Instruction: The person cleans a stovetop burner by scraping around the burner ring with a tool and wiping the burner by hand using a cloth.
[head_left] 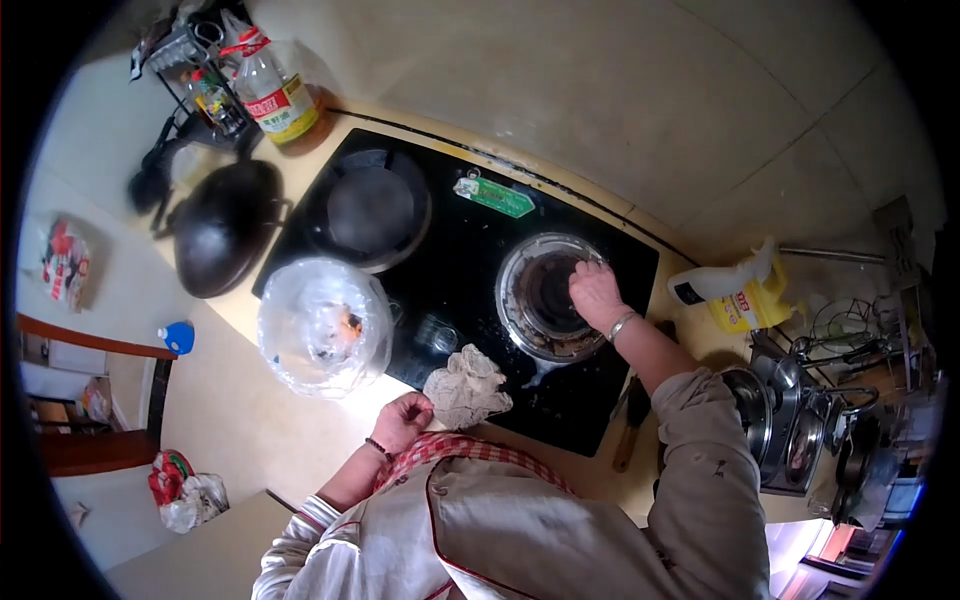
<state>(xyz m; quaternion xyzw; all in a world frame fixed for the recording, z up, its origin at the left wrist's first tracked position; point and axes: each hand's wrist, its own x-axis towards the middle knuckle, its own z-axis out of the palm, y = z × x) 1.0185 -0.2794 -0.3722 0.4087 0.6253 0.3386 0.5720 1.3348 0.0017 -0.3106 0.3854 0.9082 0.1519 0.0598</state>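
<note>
My right hand point(597, 292) reaches into the right gas burner point(512, 268), a round metal pan with a dark, dirty middle. Its fingers are bent together against the inside of the burner; whatever they hold is hidden. Near the front edge of the black stove point(455, 240), my left hand point(400, 420) is closed, fingers curled. Its fingertips are right by the left edge of a crumpled grey rag point(467, 388); I cannot tell whether they grip it. Left of the rag stands a basin lined with clear plastic point(325, 325), with some scraps inside.
A black wok point(228, 228) leans at the left beside a large oil bottle point(275, 95). The left burner point(370, 208) is dark and round. Back right stand a yellow bottle point(750, 303) and a white spray bottle point(720, 280). Pots and lids point(750, 400) crowd the right side.
</note>
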